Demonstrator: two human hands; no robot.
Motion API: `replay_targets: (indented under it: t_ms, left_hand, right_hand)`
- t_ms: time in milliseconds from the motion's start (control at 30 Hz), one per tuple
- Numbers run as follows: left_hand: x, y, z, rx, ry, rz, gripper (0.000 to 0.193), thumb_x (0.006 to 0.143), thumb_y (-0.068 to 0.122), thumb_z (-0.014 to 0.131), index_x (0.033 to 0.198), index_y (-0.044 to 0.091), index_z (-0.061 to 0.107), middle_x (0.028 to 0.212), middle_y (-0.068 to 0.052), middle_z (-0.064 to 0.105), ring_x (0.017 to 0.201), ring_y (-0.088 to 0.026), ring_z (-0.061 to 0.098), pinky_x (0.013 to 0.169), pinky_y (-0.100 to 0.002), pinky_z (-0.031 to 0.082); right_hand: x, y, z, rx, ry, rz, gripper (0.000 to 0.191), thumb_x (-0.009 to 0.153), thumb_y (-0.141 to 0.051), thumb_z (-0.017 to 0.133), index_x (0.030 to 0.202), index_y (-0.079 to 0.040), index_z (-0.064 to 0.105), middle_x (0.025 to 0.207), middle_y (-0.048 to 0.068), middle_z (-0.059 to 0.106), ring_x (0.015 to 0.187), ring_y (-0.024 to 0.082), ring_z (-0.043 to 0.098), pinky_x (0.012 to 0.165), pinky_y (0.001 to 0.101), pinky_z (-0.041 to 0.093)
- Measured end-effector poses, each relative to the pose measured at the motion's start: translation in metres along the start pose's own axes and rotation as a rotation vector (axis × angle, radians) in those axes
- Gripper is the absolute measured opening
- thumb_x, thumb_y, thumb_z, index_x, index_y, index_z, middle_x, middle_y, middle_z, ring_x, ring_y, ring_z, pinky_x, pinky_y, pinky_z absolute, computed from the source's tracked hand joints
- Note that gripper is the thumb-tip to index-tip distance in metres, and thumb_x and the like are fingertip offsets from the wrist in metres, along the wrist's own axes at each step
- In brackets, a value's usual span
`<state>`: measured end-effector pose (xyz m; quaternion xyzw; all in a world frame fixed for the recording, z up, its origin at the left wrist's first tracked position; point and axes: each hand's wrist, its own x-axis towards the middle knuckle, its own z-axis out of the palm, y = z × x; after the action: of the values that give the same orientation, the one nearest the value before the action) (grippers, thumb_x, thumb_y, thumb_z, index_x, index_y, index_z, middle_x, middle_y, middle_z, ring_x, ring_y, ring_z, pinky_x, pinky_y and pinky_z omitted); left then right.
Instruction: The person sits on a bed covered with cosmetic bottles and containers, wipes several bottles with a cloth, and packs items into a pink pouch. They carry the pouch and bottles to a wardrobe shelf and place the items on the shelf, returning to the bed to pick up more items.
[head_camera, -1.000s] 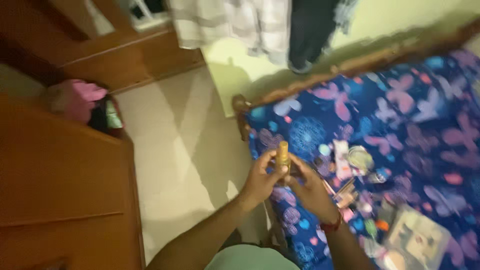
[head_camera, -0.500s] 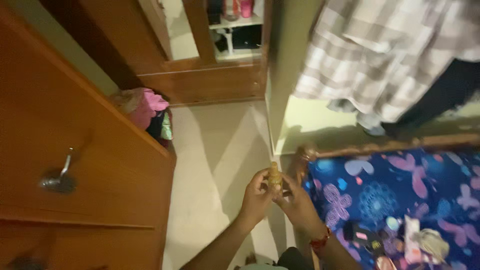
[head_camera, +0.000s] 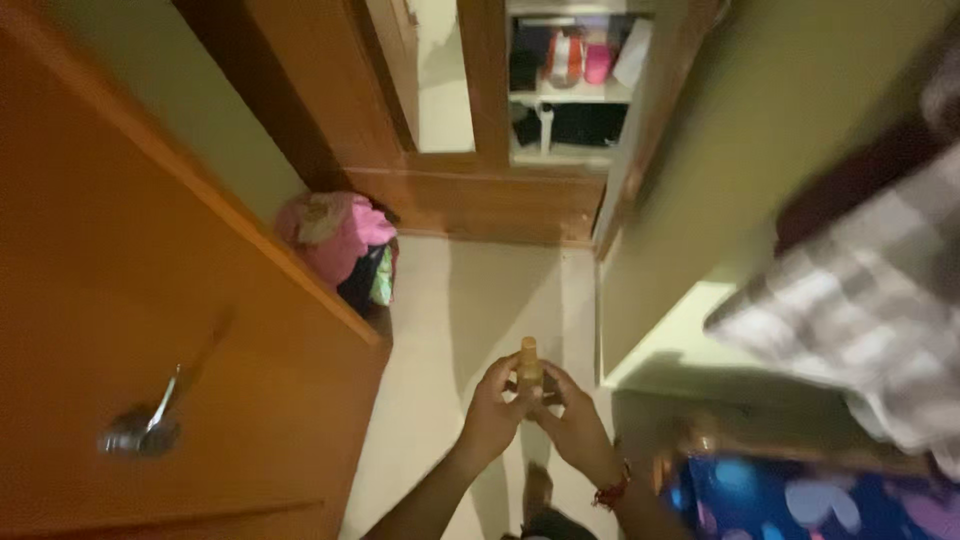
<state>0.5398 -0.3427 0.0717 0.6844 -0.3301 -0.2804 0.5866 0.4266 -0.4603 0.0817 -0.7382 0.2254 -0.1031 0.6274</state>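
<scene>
A small yellowish bottle (head_camera: 529, 366) stands upright between both my hands, low in the middle of the head view. My left hand (head_camera: 492, 410) wraps its fingers around the bottle from the left. My right hand (head_camera: 572, 420), with a red thread band at the wrist, holds the bottle's lower part from the right. Both hands are over a pale tiled floor (head_camera: 470, 290).
An orange wooden door (head_camera: 180, 370) with a metal handle (head_camera: 140, 425) fills the left. A pile of pink clothes (head_camera: 338, 240) lies at its far edge. A shelf unit (head_camera: 565, 80) shows through a doorway. Checked cloth (head_camera: 850, 310) hangs right above a blue butterfly bedsheet (head_camera: 800, 500).
The view has swung left and away from the bed, which has nearly left the frame. The door, its handle and the doorway have come into view. Both hands still hold the bottle.
</scene>
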Motion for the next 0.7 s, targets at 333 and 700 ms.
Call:
replay_targets:
  t_ms: [333,700]
  left_hand:
    - [0.176,0.007,-0.079,-0.298,0.101,0.008,0.045,0.093,0.004,0.067,0.137,0.002,0.058,0.120,-0.012,0.068,0.110,-0.020,0.067,0.096,-0.035,0.057]
    - [0.390,-0.023,-0.150,-0.293,-0.150,0.054,0.036,0.098,0.002,0.062,0.134,0.002,0.058,0.107,-0.008,0.066,0.094,-0.016,0.065,0.077,-0.035,0.059]
  right_hand:
    - [0.205,-0.053,-0.014,-0.073,-0.113,-0.301,0.067,0.089,-0.015,0.073,0.149,-0.005,0.044,0.129,0.013,0.070,0.112,0.022,0.069,0.091,0.0379,0.056]
    - [0.396,-0.026,-0.045,-0.087,0.232,-0.330,0.045,0.101,-0.021,0.056,0.143,-0.004,0.051,0.131,0.011,0.065,0.113,0.019,0.066,0.089,0.0339,0.055]
